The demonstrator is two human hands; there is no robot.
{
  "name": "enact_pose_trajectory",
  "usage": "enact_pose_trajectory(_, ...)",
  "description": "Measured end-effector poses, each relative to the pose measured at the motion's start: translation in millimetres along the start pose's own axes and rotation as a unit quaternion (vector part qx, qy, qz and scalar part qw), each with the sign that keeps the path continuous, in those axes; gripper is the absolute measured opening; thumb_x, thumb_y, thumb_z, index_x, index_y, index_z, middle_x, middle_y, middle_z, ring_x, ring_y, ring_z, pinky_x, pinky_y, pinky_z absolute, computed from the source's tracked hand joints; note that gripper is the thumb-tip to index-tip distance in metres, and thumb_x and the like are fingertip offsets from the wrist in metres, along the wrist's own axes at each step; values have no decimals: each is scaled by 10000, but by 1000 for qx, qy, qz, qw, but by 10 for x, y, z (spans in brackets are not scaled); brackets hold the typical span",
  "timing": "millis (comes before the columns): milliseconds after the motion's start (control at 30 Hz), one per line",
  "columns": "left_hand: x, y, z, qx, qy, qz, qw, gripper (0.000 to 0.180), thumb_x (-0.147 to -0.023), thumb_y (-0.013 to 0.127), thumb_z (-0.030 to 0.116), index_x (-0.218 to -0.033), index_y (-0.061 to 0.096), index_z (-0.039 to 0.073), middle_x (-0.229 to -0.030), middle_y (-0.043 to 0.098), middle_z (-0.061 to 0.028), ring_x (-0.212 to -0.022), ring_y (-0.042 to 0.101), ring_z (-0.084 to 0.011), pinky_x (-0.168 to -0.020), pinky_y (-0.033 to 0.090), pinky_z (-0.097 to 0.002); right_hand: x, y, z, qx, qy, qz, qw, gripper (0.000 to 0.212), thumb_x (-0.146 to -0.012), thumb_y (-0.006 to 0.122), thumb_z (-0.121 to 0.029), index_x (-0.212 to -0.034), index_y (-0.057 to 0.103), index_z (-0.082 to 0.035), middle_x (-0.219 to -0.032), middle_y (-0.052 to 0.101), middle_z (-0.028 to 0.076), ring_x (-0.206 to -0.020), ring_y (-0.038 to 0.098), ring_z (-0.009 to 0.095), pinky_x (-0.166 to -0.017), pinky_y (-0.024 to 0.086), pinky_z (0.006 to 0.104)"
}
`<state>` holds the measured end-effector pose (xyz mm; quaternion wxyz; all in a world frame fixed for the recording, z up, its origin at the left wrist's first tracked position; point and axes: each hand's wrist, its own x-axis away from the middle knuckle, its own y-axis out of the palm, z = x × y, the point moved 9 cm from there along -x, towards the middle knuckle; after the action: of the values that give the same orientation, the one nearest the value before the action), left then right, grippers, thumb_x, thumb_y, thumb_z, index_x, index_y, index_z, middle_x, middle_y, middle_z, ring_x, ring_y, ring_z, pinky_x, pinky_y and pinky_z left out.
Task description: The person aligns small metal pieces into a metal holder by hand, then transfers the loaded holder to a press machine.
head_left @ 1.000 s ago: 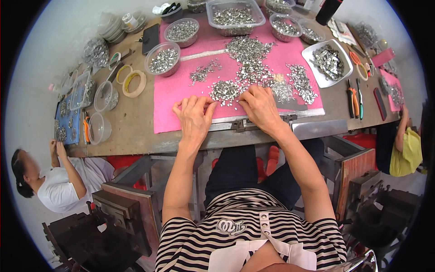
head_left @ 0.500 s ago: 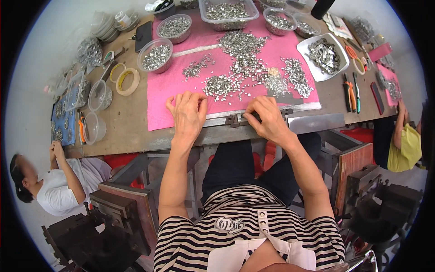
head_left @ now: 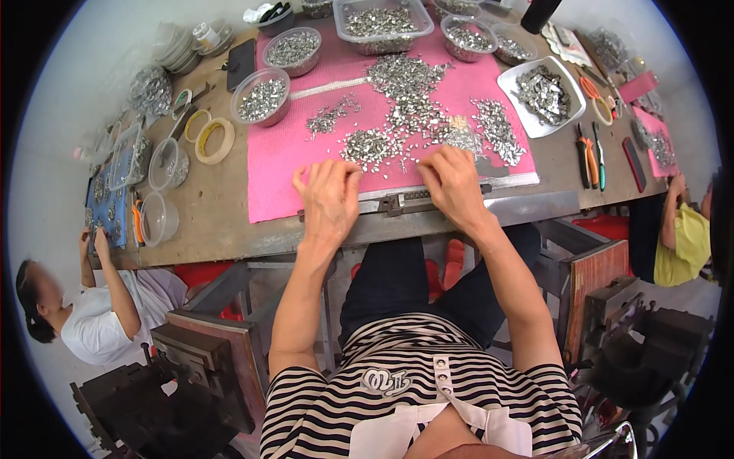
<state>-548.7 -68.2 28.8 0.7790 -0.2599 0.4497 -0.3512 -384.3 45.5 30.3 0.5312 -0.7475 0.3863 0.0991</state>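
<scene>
Along the bench's front edge lies a narrow metal fixture with a dark block and a slotted row. My left hand is at its left end, with thumb and forefinger brought together; anything between them is too small to make out. My right hand is just above the fixture's right part, fingers curled in a pinch near the small metal pieces; what they hold is hidden. Between and beyond my hands, a pile of small silvery metal pieces lies on the pink mat. A larger heap spreads behind it.
Tubs of metal pieces, including a round tub and a rectangular tub, stand at the back. To the right are a white dish, pliers and a red bar. Tape rolls lie left. People sit at both sides.
My right hand has lifted off the fixture toward the metal pieces, uncovering the slotted row. My left hand has shifted slightly right and nearer me. The person at left has moved their hands apart.
</scene>
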Motion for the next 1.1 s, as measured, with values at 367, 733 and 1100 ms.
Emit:
enact_pose_trajectory(367, 167, 377, 633, 109, 93, -44, 989, 143, -858, 743, 69, -979, 668, 69, -954, 649, -50, -949, 613, -242, -997, 362, -456, -164, 232, 75, 97, 7, -17, 995, 82, -818, 713, -107, -874, 686, -53, -883, 598, 105, -886, 588, 289, -824, 420, 429)
enact_pose_trajectory(733, 147, 357, 672, 110, 110, -52, 986, 176, -807, 747, 49, -960, 663, 74, -933, 634, -33, -929, 596, -242, -988, 360, -466, -111, 60, 167, 55, 17, -17, 998, 74, -844, 726, -80, -908, 692, -68, -876, 599, 76, -873, 609, 283, -844, 422, 417)
enact_pose_trajectory(1100, 76, 114, 233, 49, 2, 7, 999, 106, -885, 751, 122, -975, 695, 113, -929, 685, -16, -908, 630, -212, -1056, 318, -511, -128, 124, 73, 74, 5, -35, 997, 101, -842, 735, -83, -935, 696, -74, -903, 594, 80, -916, 592, 276, -843, 418, 410)
